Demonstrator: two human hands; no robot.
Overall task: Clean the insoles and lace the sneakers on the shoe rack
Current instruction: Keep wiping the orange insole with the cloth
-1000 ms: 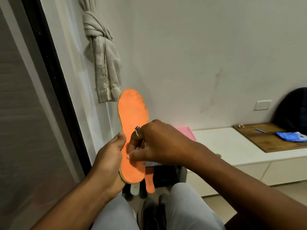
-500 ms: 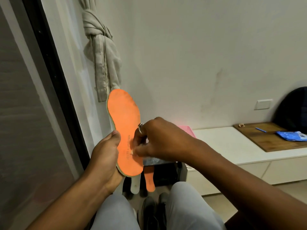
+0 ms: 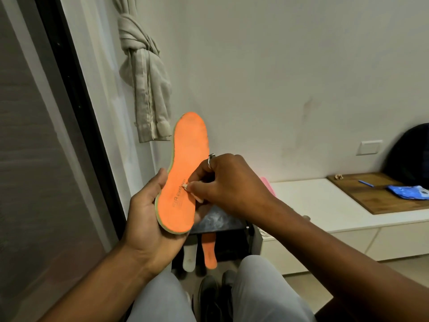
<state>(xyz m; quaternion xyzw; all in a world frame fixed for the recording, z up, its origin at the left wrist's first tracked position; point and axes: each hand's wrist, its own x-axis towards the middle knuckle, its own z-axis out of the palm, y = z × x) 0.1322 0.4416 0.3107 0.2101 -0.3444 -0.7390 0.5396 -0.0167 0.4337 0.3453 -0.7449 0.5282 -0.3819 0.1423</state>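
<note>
The left hand [image 3: 148, 219] grips the heel of the orange insole [image 3: 185, 159], holding it upright above the shoe rack [image 3: 219, 220]. The right hand [image 3: 229, 182] pinches a small pale scrap [image 3: 185, 187] against the insole's printed lettering. Hard rubbing could scuff the print, or lever the insole from the palm.

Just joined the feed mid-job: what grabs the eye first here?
The bright orange insole held up at centre, its heel in the left hand, while the right hand pinches a small pale scrap against its print. Below, a second orange insole and a white insole show in the dark rack.
</note>
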